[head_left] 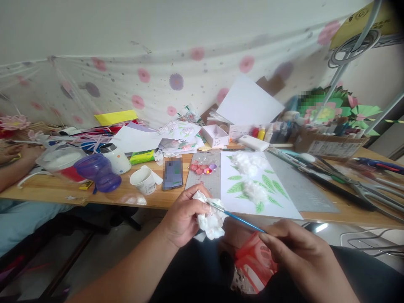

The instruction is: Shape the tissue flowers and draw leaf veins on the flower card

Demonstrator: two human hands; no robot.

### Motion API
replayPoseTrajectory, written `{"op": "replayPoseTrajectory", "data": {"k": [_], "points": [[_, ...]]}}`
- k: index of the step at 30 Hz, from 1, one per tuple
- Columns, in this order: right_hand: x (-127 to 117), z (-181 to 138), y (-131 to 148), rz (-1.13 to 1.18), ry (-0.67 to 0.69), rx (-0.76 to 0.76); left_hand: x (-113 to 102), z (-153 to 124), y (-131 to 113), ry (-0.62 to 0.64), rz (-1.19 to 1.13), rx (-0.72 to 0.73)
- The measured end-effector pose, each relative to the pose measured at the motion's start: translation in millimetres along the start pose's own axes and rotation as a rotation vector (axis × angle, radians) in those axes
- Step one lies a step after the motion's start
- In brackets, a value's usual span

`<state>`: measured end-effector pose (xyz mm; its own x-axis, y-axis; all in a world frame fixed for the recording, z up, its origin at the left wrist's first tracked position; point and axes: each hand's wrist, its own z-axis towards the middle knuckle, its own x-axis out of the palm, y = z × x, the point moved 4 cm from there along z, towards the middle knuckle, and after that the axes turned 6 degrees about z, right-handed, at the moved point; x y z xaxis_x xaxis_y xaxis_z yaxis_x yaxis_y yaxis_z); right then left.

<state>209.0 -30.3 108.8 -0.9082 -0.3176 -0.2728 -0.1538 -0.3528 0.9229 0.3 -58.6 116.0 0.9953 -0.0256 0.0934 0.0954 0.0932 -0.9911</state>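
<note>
My left hand is closed around a crumpled white tissue below the table's front edge. My right hand pinches a thin blue-handled paintbrush, whose tip lies against the tissue. On the table just above lies a white sheet with white flowers and green leaves. It rests on a grey cutting mat. A red plastic thing sits in my lap under the right hand.
A phone, a white paper cup, a purple bottle and a white jar stand left of the mat. Another person's arm rests at the far left. Paper flowers, brushes and tools crowd the right.
</note>
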Motion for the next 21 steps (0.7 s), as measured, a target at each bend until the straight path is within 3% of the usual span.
{"op": "replayPoseTrajectory", "data": {"k": [5,14,18,21], "points": [[-2,-4,-4,0.171,-0.082,0.163,-2,0,-4,-0.057,-0.025,-0.023],[0,-1,4,0.110,-0.062,0.104,-12,-2,-12,-0.141,0.431,0.048],[1,-1,-6,0.269,-0.048,0.300,-9,-3,-25,-0.144,0.601,0.181],[5,0,-13,0.385,0.054,0.437,-8,-4,-28,-0.122,0.602,0.233]]}}
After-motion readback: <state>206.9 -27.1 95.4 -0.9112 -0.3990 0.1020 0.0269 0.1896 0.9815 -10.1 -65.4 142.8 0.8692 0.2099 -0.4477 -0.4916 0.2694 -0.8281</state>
